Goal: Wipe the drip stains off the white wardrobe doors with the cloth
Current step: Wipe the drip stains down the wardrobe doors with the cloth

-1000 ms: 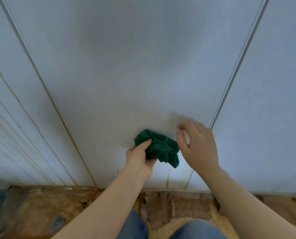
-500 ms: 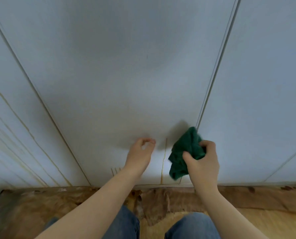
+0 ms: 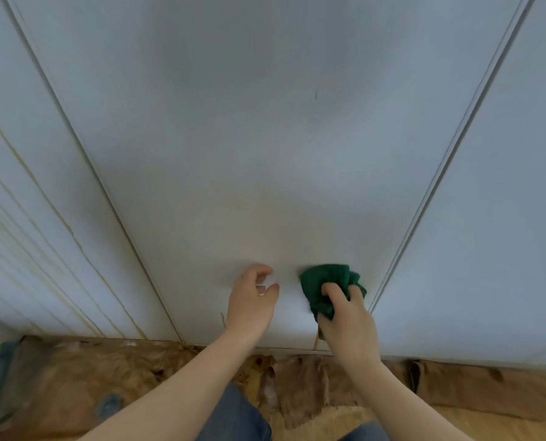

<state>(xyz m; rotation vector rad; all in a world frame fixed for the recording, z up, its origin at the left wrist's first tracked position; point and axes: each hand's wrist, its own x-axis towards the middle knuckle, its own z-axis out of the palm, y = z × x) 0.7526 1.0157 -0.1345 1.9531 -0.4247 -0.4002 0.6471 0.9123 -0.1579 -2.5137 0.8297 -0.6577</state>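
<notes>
Green cloth [image 3: 324, 283] bunched against the middle wardrobe door [image 3: 265, 154], low by its right edge, gripped by the curled right hand [image 3: 348, 316]. Left hand [image 3: 251, 300] loosely curled, holding nothing, low at the door's centre.

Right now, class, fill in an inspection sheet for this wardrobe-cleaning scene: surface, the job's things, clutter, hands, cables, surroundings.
Surface: middle wardrobe door, white and mostly clean; a short yellowish streak remains at its bottom edge.
Job's things: green cloth, bunched, held against the middle door low down near its right edge; left door bears many long drip stains.
Clutter: bluish shape at the floor's left edge, too blurred to name.
Hands: right hand grips the cloth; left hand holds nothing, fingers loosely curled close to the door.
Cables: nothing seen.
Surroundings: worn brown floor; jeans-clad knees below.
</notes>
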